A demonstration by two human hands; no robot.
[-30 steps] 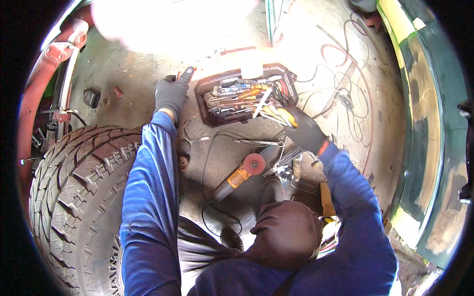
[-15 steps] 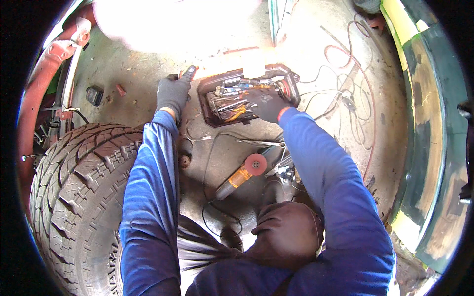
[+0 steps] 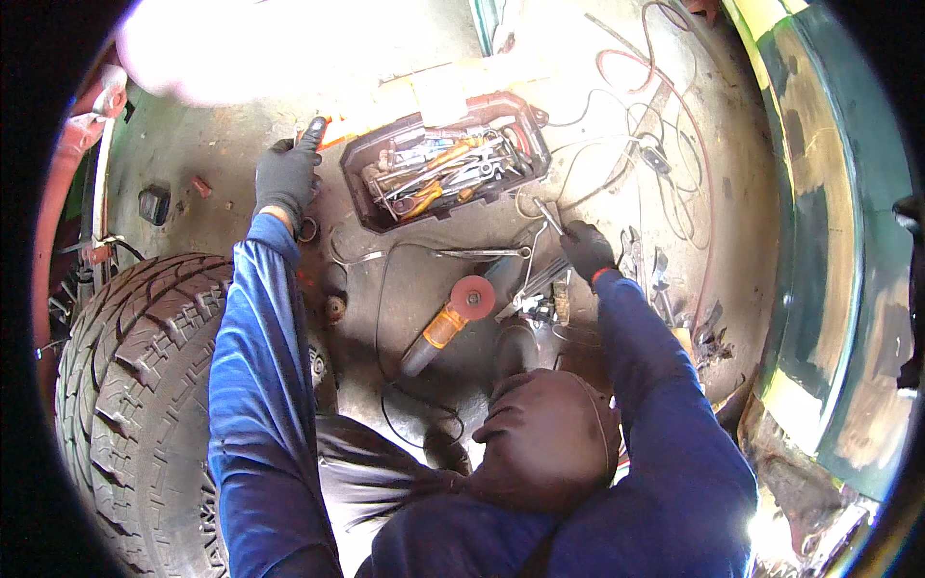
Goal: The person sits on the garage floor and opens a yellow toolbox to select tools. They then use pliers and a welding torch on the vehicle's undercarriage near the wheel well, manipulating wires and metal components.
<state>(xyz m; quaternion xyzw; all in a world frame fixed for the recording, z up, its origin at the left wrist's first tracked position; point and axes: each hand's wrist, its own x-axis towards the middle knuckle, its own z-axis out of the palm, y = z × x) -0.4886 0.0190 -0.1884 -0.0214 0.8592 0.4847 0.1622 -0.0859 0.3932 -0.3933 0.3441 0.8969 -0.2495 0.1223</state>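
A dark toolbox (image 3: pixel 371 220) packed with wrenches, orange-handled tools and other hand tools (image 3: pixel 453 169) lies open on the floor. Along its far side, an orange lid (image 3: pixel 339 131) runs into bright glare. My left hand (image 3: pixel 287 175), in a grey glove, is closed at the lid's left corner with the thumb on the edge. My right hand (image 3: pixel 586 249), gloved in the same way, is outside the box at its near right. From its fingers sticks a short metal tool (image 3: pixel 547 216); its exact kind is unclear. Below the box, a wrench (image 3: pixel 482 252) lies on the floor.
An angle grinder (image 3: pixel 451 320) with a red disc lies nearer me. Metal tools (image 3: pixel 540 299) lie beside it. A large tyre (image 3: pixel 145 405) stands at left. Cables (image 3: pixel 665 183) loop across the floor at right, before a green and yellow panel (image 3: pixel 819 222).
My right hand has come out of the toolbox, toward me and to the right, with a metal tool in it. The left hand stays at the lid. The whole view has shifted slightly.
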